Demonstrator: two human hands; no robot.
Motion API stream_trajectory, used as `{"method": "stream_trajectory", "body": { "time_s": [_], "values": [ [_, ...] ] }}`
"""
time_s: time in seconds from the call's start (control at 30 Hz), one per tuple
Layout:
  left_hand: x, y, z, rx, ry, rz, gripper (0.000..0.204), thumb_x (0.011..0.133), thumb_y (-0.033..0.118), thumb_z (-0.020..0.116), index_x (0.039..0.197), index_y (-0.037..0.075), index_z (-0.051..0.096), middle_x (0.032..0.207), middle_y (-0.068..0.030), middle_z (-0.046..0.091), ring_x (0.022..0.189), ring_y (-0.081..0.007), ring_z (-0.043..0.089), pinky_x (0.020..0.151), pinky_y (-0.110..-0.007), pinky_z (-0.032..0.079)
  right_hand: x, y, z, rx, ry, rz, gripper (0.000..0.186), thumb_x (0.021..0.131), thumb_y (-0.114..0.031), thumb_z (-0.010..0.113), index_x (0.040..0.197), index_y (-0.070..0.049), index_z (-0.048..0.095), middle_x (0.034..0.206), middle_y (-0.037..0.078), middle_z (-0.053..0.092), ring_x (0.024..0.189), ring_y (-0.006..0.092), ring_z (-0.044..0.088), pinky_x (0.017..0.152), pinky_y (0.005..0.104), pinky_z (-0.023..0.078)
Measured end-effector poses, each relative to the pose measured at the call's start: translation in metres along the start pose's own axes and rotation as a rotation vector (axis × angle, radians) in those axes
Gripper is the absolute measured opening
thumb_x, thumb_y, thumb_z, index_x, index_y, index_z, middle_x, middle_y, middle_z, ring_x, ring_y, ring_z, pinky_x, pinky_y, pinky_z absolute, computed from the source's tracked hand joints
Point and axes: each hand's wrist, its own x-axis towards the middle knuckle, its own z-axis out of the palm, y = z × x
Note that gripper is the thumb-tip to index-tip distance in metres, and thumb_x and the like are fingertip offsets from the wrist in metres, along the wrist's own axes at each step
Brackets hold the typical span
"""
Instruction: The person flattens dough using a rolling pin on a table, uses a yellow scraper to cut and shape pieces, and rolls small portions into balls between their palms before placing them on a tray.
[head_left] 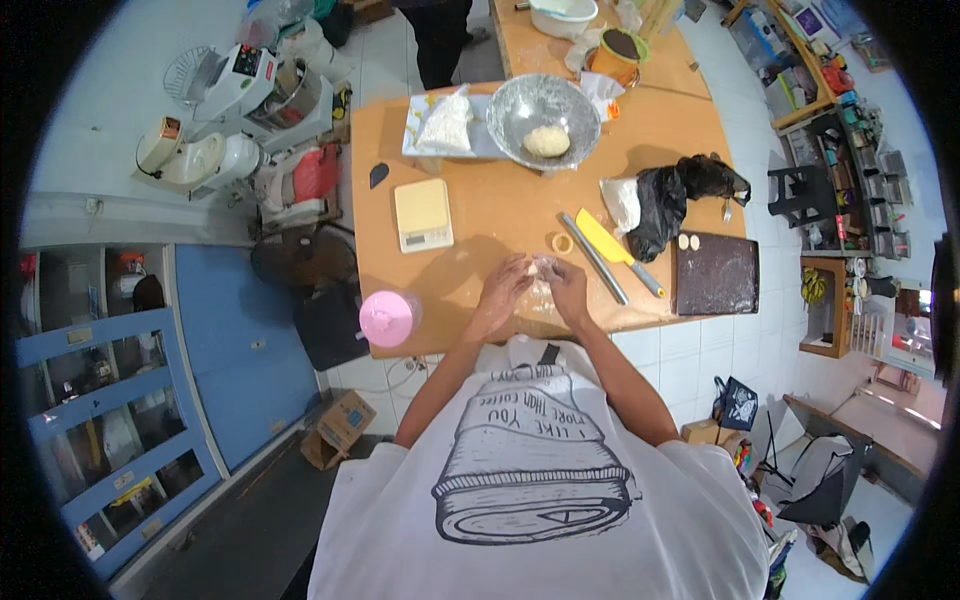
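Observation:
My left hand [507, 284] and my right hand [568, 290] meet over the near edge of the wooden table, fingers curled toward each other. Between their fingertips is a small pale piece of dough [541, 267], partly hidden by the fingers. Flour dusts the tabletop beneath them. Just beyond lies a round ring cutter [562, 243]. To the right of my right hand, a metal rod [595, 260] lies beside a knife with a yellow blade [603, 238]. A dark baking tray [716, 280] farther right carries two small dough rounds [690, 242].
A metal bowl [510, 120] holding a dough ball [546, 141] stands at the back, beside a bag of flour [447, 124]. A kitchen scale [424, 212] and a pink-lidded container [388, 319] are at left. A black plastic bag [662, 215] sits at right. Someone's dark-clothed legs [436, 40] show beyond.

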Motion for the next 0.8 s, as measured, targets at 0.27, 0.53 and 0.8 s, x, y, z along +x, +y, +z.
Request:
{"method": "stream_trajectory", "body": {
  "time_s": [0.27, 0.53, 0.8],
  "values": [
    [0.012, 0.028, 0.047, -0.144, 0.130, -0.208, 0.066, 0.110, 0.058, 0.035, 0.149, 0.005, 0.045, 0.139, -0.0181, 0.061, 0.121, -0.0259, 0.064, 0.102, -0.040, 0.057, -0.031, -0.022, 0.021, -1.028, -0.120, -0.475, 0.045, 0.098, -0.024, 0.063, 0.141, -0.013, 0.064, 0.159, 0.025, 0.041, 0.152, 0.0479, 0.028, 0.118, 0.0718, 0.024],
    [0.020, 0.022, 0.003, 0.014, 0.379, -0.139, 0.050, 0.112, 0.052, 0.038, 0.103, 0.009, 0.062, 0.074, 0.0010, 0.055, 0.060, -0.0118, 0.055, 0.049, -0.028, 0.045, -0.024, -0.020, 0.020, -0.909, -0.369, -0.465, 0.053, 0.099, -0.030, 0.062, 0.151, -0.021, 0.056, 0.167, 0.022, 0.024, 0.154, 0.0523, 0.017, 0.119, 0.0751, 0.018],
    [0.029, 0.019, 0.007, -0.249, 0.393, -0.076, 0.035, 0.109, 0.041, 0.050, 0.090, 0.013, 0.059, 0.068, 0.0026, 0.052, 0.051, -0.0126, 0.050, 0.045, -0.029, 0.039, -0.019, -0.023, 0.016, -0.585, -0.222, -0.524, 0.050, 0.095, -0.016, 0.070, 0.144, -0.011, 0.060, 0.152, 0.022, 0.048, 0.142, 0.0445, 0.043, 0.119, 0.0539, 0.036]
  ]
}}
